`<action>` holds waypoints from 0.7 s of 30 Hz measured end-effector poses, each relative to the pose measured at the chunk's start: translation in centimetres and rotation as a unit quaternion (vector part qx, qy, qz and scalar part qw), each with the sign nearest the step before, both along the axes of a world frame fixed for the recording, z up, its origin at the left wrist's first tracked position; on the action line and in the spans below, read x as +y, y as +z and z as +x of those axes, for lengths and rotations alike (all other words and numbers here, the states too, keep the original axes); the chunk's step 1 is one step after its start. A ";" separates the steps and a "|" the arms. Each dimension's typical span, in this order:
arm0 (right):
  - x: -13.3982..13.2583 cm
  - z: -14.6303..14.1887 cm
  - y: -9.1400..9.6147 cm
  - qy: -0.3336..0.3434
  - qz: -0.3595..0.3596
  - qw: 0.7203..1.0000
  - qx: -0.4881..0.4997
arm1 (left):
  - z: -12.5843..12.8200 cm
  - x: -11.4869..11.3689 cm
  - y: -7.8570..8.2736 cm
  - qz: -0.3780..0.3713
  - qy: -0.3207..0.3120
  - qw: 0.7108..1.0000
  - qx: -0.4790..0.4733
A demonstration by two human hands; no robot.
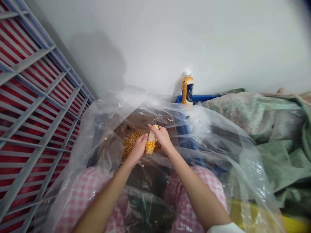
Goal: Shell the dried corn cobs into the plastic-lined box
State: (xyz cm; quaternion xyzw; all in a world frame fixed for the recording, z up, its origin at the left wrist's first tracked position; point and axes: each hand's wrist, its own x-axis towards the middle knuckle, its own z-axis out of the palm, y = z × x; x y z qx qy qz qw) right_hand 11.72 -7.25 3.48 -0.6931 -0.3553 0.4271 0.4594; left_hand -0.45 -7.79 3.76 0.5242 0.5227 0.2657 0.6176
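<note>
A partly stripped ear of yellow corn (150,144) stands between my two hands, above a heap of loose corn kernels (131,142). The heap lies on a clear plastic sheet (107,129) draped over my lap, with a brown surface beneath it. My left hand (138,149) presses the side of the ear with its fingers. My right hand (161,135) wraps its upper end. A thin dark tip (157,124) sticks up beside my right fingers; I cannot tell what it is.
A red and grey slatted rack (41,106) fills the left side. A white wall rises ahead, with a yellow-labelled bottle (187,88) before it on a blue crate (194,98). Green fabric sacks (274,136) lie on the right. My pink checked trousers (194,191) show below.
</note>
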 end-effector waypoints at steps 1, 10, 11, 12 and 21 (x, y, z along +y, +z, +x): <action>0.0 0.1 0.0 -0.001 0.002 1.000 0.008 | -0.1 0.2 -0.1 -0.027 0.012 1.000 -0.002; 0.0 0.9 1.1 -0.035 0.022 0.998 0.041 | -0.8 -0.2 1.1 0.041 -0.075 0.996 0.006; 0.0 1.0 1.2 -0.036 0.025 0.998 0.045 | -0.8 -0.3 1.3 0.028 -0.087 0.996 0.002; 0.0 0.9 1.2 -0.039 0.027 0.998 0.048 | -0.7 -0.5 1.5 0.036 -0.089 0.995 0.005; -0.9 -0.3 0.1 -0.079 0.017 0.997 -0.014 | 0.3 -1.7 0.9 0.039 -0.019 0.999 0.012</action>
